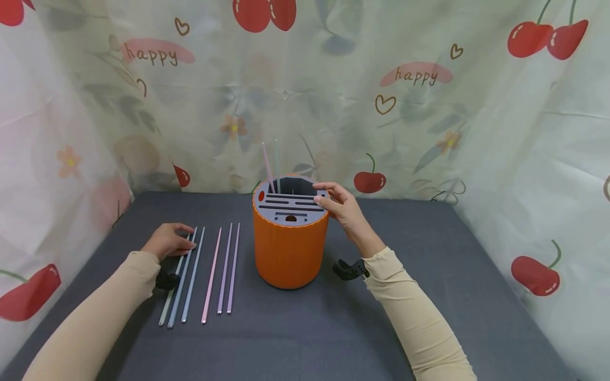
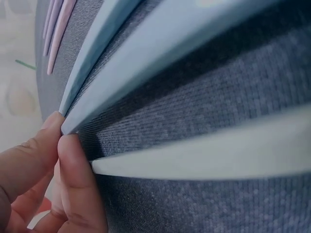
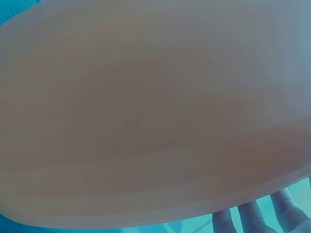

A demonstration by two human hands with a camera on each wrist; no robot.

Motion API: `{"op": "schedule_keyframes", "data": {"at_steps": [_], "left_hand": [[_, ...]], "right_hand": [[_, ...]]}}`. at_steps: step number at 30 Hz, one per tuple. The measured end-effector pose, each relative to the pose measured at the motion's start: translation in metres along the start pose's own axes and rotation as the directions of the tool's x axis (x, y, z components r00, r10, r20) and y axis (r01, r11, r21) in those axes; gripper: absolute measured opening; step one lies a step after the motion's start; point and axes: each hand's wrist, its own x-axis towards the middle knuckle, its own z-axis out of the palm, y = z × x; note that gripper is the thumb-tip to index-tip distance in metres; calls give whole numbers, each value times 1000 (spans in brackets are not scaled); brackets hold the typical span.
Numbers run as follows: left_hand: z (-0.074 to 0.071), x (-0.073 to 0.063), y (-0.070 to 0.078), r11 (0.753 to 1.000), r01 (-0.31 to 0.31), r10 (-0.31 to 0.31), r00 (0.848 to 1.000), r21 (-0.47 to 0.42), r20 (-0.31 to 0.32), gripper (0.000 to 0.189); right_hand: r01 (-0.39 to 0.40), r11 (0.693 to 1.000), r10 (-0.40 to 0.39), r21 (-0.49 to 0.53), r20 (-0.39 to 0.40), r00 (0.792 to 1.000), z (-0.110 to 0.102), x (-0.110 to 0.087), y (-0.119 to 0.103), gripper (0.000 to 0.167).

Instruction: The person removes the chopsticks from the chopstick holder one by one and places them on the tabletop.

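My left hand (image 1: pixel 169 241) pinches the thin far end of a blue chopstick (image 2: pixel 121 63) between thumb and finger. A second blue chopstick (image 1: pixel 193 275) lies close on one side, and a pale green chopstick (image 2: pixel 204 155) on the other, near the fingertips. My right hand (image 1: pixel 345 211) holds the rim of an orange utensil holder (image 1: pixel 290 248) with a grey slotted top (image 1: pixel 286 203). Its wall fills most of the right wrist view, several fingers (image 3: pixel 250 218) showing past the rim. A pink chopstick (image 1: pixel 268 164) and a pale green one stand in the holder's rear opening.
Between the left hand and the holder, a pink chopstick (image 1: pixel 211 275) and two purple chopsticks (image 1: pixel 229 275) lie side by side on the dark grey cloth (image 1: pixel 429 296). A cherry-print curtain (image 1: pixel 305 116) encloses the table at the back and both sides.
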Motion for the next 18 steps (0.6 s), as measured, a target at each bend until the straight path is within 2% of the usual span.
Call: {"op": "schedule_keyframes", "data": {"at_steps": [8,18], "left_hand": [[1,3,3,999,25,-25,1000,43,-11,53],[3,3,4,998,43,-41,998,42,-40,51]], "right_hand": [[-1,1000,1,-1,0,1000,-1,0,1,24],[-4,1000,4,0,-1,1000,-1,1,2,26]]}}
